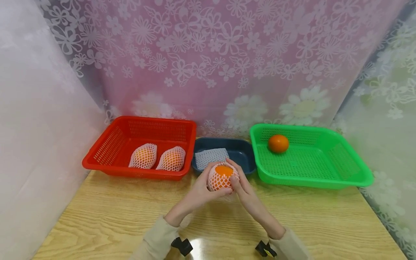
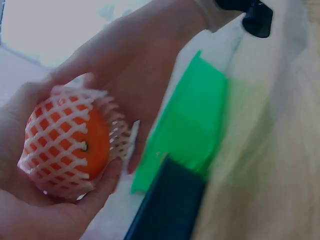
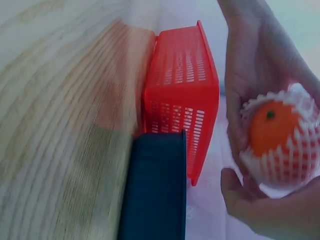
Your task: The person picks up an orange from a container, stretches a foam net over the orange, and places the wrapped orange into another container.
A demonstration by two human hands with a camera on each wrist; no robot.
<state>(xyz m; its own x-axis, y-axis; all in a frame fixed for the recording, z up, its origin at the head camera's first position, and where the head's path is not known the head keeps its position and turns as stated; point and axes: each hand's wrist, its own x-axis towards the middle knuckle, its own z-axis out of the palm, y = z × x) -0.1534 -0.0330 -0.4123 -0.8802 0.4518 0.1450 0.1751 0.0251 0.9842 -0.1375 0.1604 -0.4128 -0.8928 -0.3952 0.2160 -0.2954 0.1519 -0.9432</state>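
Bare-topped orange fruit in pale, probably foam netting, within curled fingers of both hands

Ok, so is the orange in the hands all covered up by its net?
No, in the head view bare skin shows on top of the orange, where the net is open.
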